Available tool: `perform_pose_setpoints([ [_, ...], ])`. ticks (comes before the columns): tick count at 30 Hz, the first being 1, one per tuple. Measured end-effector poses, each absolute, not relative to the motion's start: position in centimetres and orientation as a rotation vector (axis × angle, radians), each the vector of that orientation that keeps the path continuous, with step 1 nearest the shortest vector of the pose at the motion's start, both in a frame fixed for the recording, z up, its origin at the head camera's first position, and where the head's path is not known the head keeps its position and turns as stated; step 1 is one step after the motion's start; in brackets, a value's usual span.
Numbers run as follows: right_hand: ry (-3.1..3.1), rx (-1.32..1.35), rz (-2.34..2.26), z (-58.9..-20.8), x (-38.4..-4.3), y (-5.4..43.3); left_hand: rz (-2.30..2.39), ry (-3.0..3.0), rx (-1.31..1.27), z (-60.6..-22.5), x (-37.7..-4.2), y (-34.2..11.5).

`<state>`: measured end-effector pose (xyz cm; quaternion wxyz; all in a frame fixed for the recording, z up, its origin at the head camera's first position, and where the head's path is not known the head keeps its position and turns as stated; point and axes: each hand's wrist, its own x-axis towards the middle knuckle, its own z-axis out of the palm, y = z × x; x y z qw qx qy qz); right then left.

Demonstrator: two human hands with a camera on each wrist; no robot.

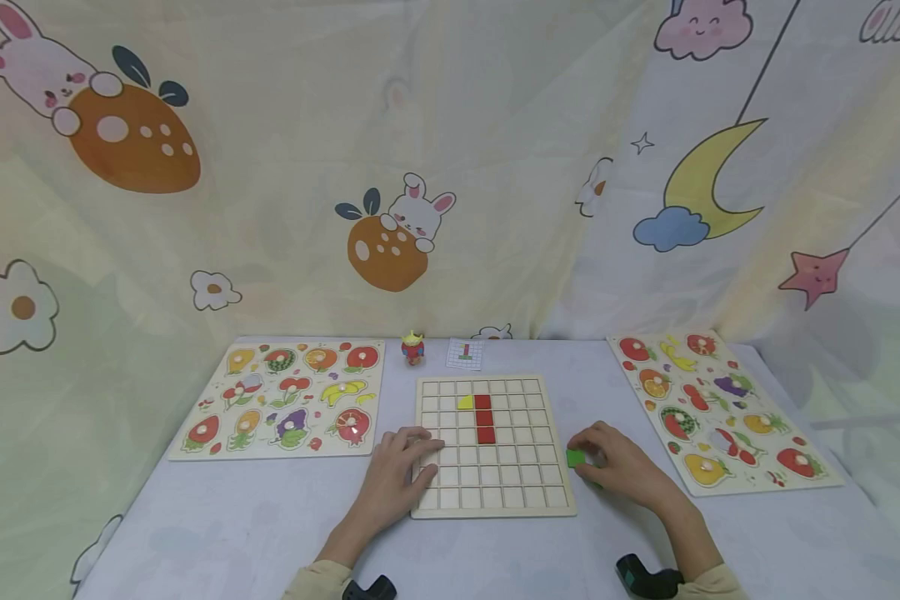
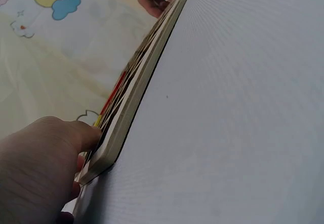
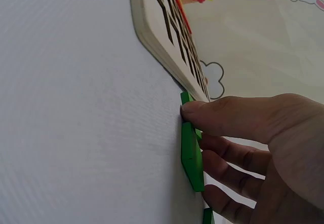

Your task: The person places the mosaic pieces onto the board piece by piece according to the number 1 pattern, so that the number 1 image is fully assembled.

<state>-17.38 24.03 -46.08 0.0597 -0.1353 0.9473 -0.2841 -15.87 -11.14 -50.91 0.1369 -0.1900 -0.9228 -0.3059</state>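
Note:
A light wooden grid board (image 1: 495, 512) lies flat on the table. In its upper middle cells sit a yellow tile (image 1: 466, 402) and red tiles (image 1: 483, 419). My left hand (image 1: 399, 472) rests at the board's left edge, its fingertips just over the rim; in the left wrist view the hand (image 2: 45, 155) shows beside a board corner. Right of the board, my right hand (image 1: 621, 463) pinches a green tile (image 1: 575, 457) between thumb and fingers. The right wrist view shows another green tile (image 3: 191, 158) under the fingers, near the tabletop.
Fruit puzzle boards stand at the left (image 1: 270, 454) and right (image 1: 765, 490) of the table. Behind the grid board are a small toy figure (image 1: 412, 348) and a pattern card (image 1: 465, 354). A printed curtain (image 1: 495, 125) hangs at the back.

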Motion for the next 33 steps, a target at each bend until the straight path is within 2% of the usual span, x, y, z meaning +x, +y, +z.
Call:
perform_pose_setpoints([
  [8,2.924,-0.398,-0.819,-46.6,-17.7,24.3,-1.101,-2.606,-0.581,-51.2,-16.2,-11.4],
  [14,2.962,-0.422,-0.927,-47.1,-17.8,24.4,-1.055,-2.614,-0.658,-51.2,-16.2,-11.4],
  [33,2.956,-0.508,-1.111,-46.9,-17.8,21.7,-1.022,-2.646,-0.656,-51.1,-16.1,-11.4],
])
